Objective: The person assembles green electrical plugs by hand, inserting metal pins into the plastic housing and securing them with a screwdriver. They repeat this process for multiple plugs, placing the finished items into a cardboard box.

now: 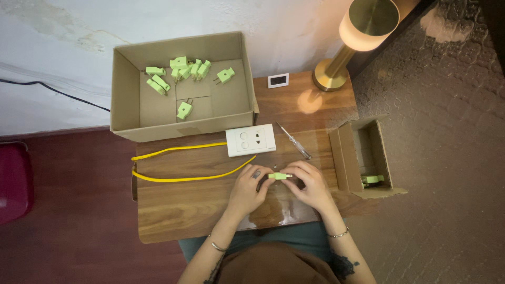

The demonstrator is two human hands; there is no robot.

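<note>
Both hands meet over the middle of a small wooden table point(179, 208). My left hand point(247, 189) and my right hand point(311, 186) pinch a light green electrical plug point(279, 176) between their fingertips, one hand at each end. Just beyond the hands lies a white wall socket plate point(251, 140) with a yellow cable point(179, 179) looping off to the left. A small screwdriver point(293, 140) with a clear handle lies to the right of the socket plate.
A large open cardboard box point(126, 89) at the back left holds several green plugs point(184, 68). A smaller open box point(344, 158) at the right edge holds one green plug point(372, 180). A brass lamp point(357, 37) and a small white frame point(278, 80) stand at the back right.
</note>
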